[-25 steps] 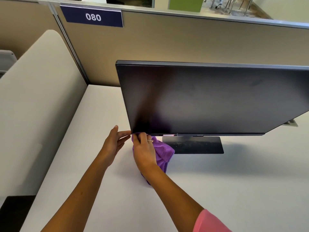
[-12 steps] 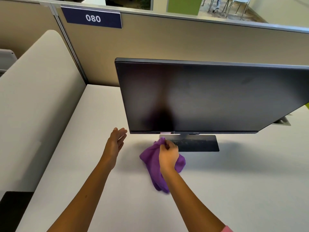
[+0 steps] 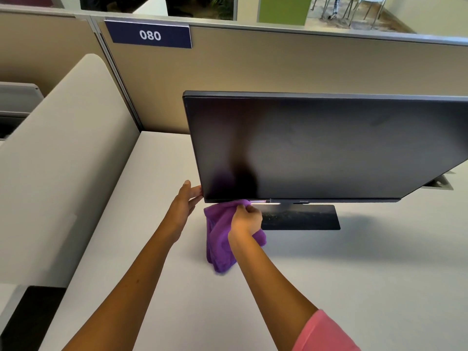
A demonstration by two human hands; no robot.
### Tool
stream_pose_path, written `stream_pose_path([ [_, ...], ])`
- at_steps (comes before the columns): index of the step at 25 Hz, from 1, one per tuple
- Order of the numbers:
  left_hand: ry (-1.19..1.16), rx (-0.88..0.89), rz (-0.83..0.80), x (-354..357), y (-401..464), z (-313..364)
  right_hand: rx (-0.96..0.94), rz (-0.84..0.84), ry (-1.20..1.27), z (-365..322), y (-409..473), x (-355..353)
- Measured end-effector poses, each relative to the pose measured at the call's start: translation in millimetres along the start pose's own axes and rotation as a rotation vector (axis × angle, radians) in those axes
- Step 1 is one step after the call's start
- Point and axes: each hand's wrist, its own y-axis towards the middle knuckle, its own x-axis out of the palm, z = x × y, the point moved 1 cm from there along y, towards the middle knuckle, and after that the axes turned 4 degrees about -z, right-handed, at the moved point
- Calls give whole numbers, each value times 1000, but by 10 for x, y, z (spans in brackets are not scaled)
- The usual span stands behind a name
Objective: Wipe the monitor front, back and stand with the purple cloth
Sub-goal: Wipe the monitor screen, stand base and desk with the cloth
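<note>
Head view puts me over a pale desk (image 3: 354,287) with the monitor (image 3: 329,148) standing on it, screen dark and facing me, its flat black stand base (image 3: 304,217) resting on the desktop below the lower bezel. My right hand (image 3: 247,220) has its fingers curled round a bunch of the purple cloth (image 3: 219,239), gripping it tightly; the top of the cloth is pressed up against the underside of the monitor's bottom edge, near the lower left corner, while the rest hangs down toward the desk. I cannot tell whether the trailing end touches the surface. My left hand (image 3: 183,201) is flat and loose, fingers straight, their tips touching the monitor's lower left corner from the side; it holds nothing. A pink sleeve (image 3: 326,333) shows on my right arm at the bottom edge. Behind the monitor runs a tan partition (image 3: 278,67) carrying a dark blue sign (image 3: 149,35) that reads 080. A rounded beige divider (image 3: 63,160) stands along the desk's left side.
</note>
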Motion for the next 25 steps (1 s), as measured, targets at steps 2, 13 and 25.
stream_pose_path([
  [2, 15, -20, -11, -10, 4, 12, 26, -33, -39, -12, -17, 76],
  [13, 107, -77, -33, -19, -36, 71, 312, -289, 123, 52, -126, 367],
  [25, -281, -178, 273, 417, -33, -246, 168, 14, 289, -224, 567, -871],
])
